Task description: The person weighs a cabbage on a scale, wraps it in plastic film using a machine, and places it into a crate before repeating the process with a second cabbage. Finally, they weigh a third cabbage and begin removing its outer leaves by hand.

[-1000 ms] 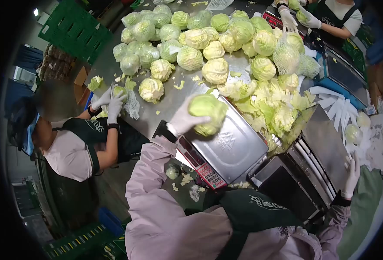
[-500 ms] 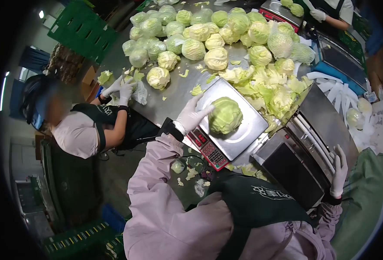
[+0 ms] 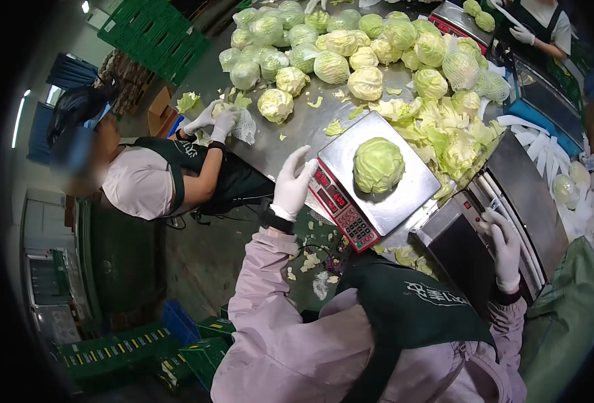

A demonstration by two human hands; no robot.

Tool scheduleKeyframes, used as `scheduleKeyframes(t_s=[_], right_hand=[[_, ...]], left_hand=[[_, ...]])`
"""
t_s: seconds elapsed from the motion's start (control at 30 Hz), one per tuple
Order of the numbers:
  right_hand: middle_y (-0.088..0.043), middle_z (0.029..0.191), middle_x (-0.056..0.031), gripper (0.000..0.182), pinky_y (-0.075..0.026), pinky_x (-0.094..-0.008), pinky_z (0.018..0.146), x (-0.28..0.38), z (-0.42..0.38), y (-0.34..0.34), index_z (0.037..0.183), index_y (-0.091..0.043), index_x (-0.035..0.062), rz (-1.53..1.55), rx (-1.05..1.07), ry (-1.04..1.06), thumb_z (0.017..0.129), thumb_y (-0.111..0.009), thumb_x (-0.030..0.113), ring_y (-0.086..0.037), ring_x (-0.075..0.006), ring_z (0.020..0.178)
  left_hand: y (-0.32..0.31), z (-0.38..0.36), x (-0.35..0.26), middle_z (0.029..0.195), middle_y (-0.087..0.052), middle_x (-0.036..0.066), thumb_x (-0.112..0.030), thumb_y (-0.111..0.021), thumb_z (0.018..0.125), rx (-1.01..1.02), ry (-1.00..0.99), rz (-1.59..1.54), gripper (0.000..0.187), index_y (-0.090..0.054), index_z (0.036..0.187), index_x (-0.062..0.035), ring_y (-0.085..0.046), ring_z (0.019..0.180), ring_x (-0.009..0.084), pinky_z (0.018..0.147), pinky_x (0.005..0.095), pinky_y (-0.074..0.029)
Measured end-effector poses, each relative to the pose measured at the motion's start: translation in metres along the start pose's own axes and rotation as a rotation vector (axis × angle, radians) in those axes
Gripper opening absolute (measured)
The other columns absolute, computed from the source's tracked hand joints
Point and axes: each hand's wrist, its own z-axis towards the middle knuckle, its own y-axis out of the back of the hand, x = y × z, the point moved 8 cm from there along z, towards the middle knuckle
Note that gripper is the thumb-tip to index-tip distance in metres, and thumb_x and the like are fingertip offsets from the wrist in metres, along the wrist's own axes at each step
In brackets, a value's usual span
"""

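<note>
A green cabbage (image 3: 379,165) rests on the metal pan of a digital scale (image 3: 414,197), whose red display and keypad face me. My left hand (image 3: 293,187), in a white glove, hovers beside the scale's display end. Its fingers are apart and hold nothing. On the other side, my gloved right hand (image 3: 504,250) is raised over the edge of the wrapping machine (image 3: 453,243), fingers loosely bent and apart, with nothing in them.
Bare and wrapped cabbages (image 3: 341,43) crowd the far side of the metal table. Loose trimmed leaves (image 3: 438,134) lie beyond the scale. A co-worker (image 3: 169,168) at left handles a cabbage; another person (image 3: 542,30) stands far right. Green crates (image 3: 152,37) are stacked behind.
My left hand has come off the cabbage and drawn back left of the scale. My right hand has shifted left over the machine. The view has turned slightly.
</note>
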Motion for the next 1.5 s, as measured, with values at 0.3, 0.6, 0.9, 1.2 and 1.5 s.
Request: scheduleKeyframes(t_s=[0.3, 0.6, 0.9, 1.2, 1.5], right_hand=[[-0.064, 0.116, -0.0136, 0.031, -0.049, -0.0283, 0.088, -0.021, 0.078, -0.154, 0.122, -0.059, 0.0029, -0.128, 0.284, 0.134, 0.093, -0.056, 0.012, -0.062, -0.0197, 0.102], [-0.065, 0.099, -0.0119, 0.028, -0.052, -0.0329, 0.076, -0.015, 0.106, -0.194, 0.113, -0.06, 0.0026, -0.376, 0.02, 0.311, 0.086, -0.064, 0.01, -0.065, -0.0239, 0.082], [-0.063, 0.094, -0.0061, 0.025, -0.053, -0.0306, 0.068, -0.044, 0.105, -0.201, 0.112, -0.057, 0.0027, 0.426, 0.07, -0.551, 0.091, -0.06, 0.014, -0.065, -0.0178, 0.078], [-0.064, 0.092, -0.0018, 0.018, -0.05, -0.0281, 0.067, -0.037, 0.113, -0.199, 0.106, -0.065, 0.0091, 0.388, 0.169, -0.511, 0.09, -0.062, 0.017, -0.061, -0.0135, 0.075], [-0.052, 0.131, -0.016, 0.072, -0.048, -0.0336, 0.085, -0.079, 0.162, -0.188, 0.144, -0.037, 0.0042, -0.105, 0.146, -0.229, 0.088, -0.064, 0.042, -0.053, -0.0218, 0.112]], left_hand=[[-0.122, -0.018, -0.026, 0.143, -0.034, 0.025, -0.032, -0.082, 0.067, 0.027, -0.465, 0.744, 0.094, -0.034, 0.144, -0.0064, -0.033, 0.134, 0.0398, 0.111, 0.0461, -0.029], [-0.118, 0.004, -0.007, 0.133, -0.048, 0.018, -0.032, -0.077, 0.073, 0.106, -0.427, 0.611, 0.074, -0.045, 0.135, -0.0075, -0.05, 0.123, 0.0336, 0.1, 0.0398, -0.044], [-0.123, 0.004, -0.012, 0.13, -0.053, 0.019, -0.038, -0.075, 0.074, 0.146, -0.502, 0.741, 0.07, -0.05, 0.132, -0.0086, -0.055, 0.117, 0.0331, 0.094, 0.0404, -0.048], [-0.123, 0.008, -0.007, 0.132, -0.053, 0.02, -0.036, -0.068, 0.083, 0.214, -0.474, 0.747, 0.054, -0.056, 0.129, -0.0099, -0.055, 0.118, 0.0327, 0.096, 0.0393, -0.046], [-0.125, 0.046, 0.105, 0.13, -0.053, 0.021, -0.054, -0.059, 0.088, 0.134, 0.236, -0.15, 0.075, -0.046, 0.131, 0.0058, -0.05, 0.119, 0.0292, 0.105, 0.0338, -0.036]])
